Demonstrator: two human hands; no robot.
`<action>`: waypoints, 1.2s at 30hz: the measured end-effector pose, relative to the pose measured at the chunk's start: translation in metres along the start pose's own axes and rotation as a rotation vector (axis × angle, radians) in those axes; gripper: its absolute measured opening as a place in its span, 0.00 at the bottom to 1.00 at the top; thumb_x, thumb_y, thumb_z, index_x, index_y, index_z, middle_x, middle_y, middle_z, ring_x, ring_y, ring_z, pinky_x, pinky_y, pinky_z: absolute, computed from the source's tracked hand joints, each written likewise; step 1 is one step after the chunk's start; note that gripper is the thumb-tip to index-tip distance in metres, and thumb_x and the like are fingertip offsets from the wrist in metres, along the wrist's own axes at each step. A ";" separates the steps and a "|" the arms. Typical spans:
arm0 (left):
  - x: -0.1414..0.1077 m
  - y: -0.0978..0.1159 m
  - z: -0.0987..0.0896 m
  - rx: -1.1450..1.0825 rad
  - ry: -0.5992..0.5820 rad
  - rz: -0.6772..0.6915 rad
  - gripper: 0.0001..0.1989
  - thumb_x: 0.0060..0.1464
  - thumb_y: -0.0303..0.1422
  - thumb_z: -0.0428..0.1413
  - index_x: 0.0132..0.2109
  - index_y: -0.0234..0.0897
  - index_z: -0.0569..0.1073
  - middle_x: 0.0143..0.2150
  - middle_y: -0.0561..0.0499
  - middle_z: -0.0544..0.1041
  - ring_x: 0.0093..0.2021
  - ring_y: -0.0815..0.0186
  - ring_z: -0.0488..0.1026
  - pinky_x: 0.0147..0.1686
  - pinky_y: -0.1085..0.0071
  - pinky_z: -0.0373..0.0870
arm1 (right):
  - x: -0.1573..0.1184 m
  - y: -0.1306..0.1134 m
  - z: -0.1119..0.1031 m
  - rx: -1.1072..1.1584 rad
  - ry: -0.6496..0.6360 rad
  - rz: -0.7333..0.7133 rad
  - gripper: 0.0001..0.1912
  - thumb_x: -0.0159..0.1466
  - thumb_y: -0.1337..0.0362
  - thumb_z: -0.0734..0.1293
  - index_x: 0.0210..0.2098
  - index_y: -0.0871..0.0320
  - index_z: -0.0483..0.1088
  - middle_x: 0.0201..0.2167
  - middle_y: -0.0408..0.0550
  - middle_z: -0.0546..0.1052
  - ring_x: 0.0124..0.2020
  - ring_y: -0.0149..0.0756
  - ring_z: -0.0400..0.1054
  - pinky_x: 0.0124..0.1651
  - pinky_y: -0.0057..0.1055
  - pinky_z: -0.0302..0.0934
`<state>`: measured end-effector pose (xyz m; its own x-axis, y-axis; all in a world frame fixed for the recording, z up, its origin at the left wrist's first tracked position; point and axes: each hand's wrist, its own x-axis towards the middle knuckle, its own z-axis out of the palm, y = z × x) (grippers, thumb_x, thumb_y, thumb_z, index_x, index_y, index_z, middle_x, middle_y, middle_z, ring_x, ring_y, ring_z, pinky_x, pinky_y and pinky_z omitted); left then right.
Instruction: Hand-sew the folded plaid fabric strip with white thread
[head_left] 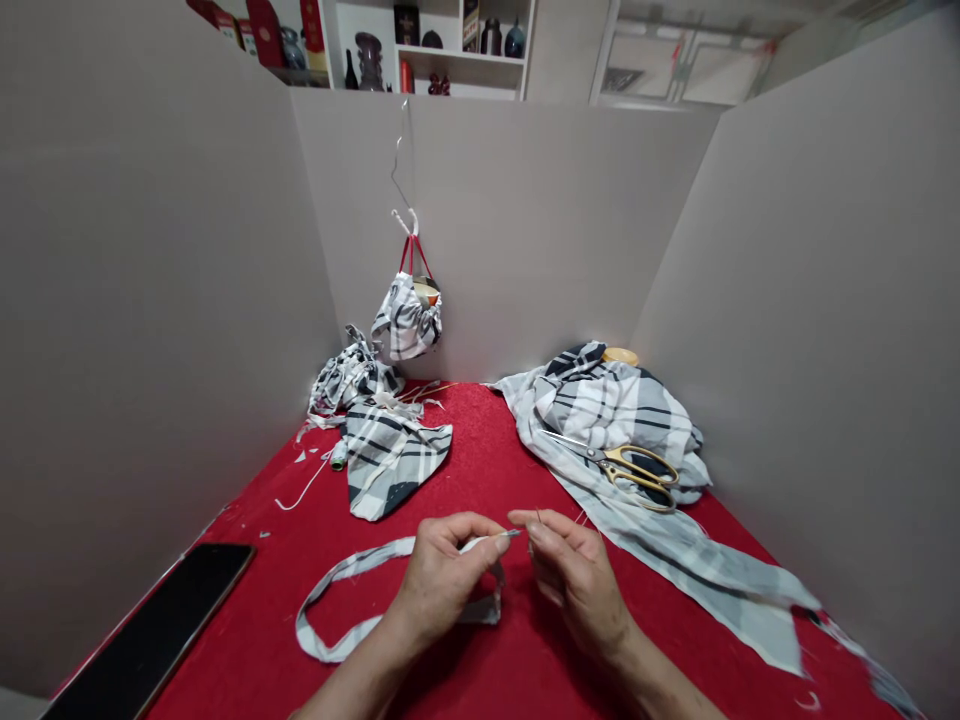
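Note:
My left hand (450, 570) pinches one end of a narrow grey-and-white fabric strip (322, 590) between thumb and forefinger. A small tip of the cloth pokes out past the fingertips. From there the strip loops round to the left on the red cloth, and its other end lies under the hand. Just to the right, my right hand (574, 570) is closed in a pinch on a thin, needle-like thing, a fine needle (538, 516) of which little shows. The two hands' fingertips are close together but apart. Any thread on the needle is too fine to make out.
Gold-handled scissors (637, 475) lie on heaped plaid fabric (615, 400) at right. Left are a plaid piece (390, 455), scraps (349, 380), a thread spool (339, 460) and a phone (157, 630). A plaid bag (409, 320) hangs at the back. Grey panels enclose three sides.

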<state>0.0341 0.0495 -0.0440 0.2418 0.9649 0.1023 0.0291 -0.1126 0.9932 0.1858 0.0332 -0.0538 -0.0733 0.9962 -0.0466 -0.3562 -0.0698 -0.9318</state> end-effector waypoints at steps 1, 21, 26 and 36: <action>0.000 0.000 0.000 -0.002 0.001 0.000 0.09 0.48 0.35 0.58 0.29 0.31 0.77 0.21 0.52 0.73 0.22 0.71 0.66 0.24 0.76 0.62 | 0.000 0.001 0.000 -0.009 0.003 0.008 0.20 0.53 0.51 0.70 0.35 0.62 0.74 0.11 0.30 0.50 0.12 0.20 0.37 0.14 0.20 0.35; 0.000 0.001 0.002 0.248 -0.012 0.145 0.12 0.53 0.33 0.53 0.27 0.31 0.76 0.22 0.50 0.74 0.24 0.69 0.67 0.27 0.76 0.62 | 0.000 0.005 -0.003 -0.518 0.080 -0.313 0.15 0.59 0.56 0.65 0.23 0.61 0.69 0.19 0.42 0.68 0.23 0.31 0.59 0.28 0.27 0.55; -0.002 0.002 0.003 0.295 0.014 0.189 0.12 0.54 0.32 0.52 0.27 0.32 0.75 0.21 0.51 0.73 0.22 0.69 0.68 0.26 0.76 0.62 | -0.001 0.004 -0.002 -0.344 0.048 -0.203 0.14 0.58 0.54 0.67 0.31 0.61 0.73 0.24 0.44 0.70 0.25 0.31 0.60 0.30 0.27 0.55; 0.000 -0.001 0.005 0.124 -0.032 0.030 0.11 0.50 0.36 0.55 0.29 0.31 0.77 0.22 0.50 0.75 0.22 0.68 0.68 0.24 0.76 0.63 | 0.001 0.007 -0.006 -0.436 0.057 -0.266 0.17 0.59 0.52 0.65 0.25 0.60 0.69 0.21 0.42 0.67 0.25 0.32 0.59 0.30 0.28 0.54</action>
<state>0.0385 0.0480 -0.0450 0.2747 0.9529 0.1286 0.1409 -0.1722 0.9749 0.1892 0.0345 -0.0627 0.0225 0.9787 0.2043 0.0668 0.2024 -0.9770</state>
